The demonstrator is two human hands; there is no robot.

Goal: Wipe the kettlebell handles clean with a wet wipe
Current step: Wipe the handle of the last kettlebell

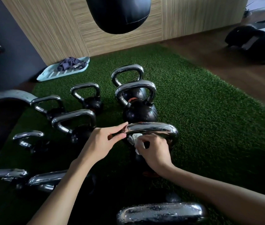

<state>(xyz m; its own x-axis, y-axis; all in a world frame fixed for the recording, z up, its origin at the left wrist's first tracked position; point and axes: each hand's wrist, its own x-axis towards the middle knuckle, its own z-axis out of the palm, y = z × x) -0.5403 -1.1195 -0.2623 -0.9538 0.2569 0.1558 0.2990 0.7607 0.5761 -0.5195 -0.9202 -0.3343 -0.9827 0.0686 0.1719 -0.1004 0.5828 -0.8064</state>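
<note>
Chrome handle (152,128) mid-wipe: our right hand (155,152) pinches wet wipe (135,139) underneath, left hand (103,139) steadies end, fingers (118,127) straight. Next, we reckon: sweep arch.

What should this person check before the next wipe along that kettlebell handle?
1. Grip on wet wipe: ok, right hand pinches it under the handle.
2. Steadying: ok, left hand fingertips touch the handle's left end.
3. Wipe damp enough: cannot tell.
4. Kettlebell flat on turf: cannot tell, base in shadow.
5. Is the nearest handle dry: not ok, droplets cover it.
</note>
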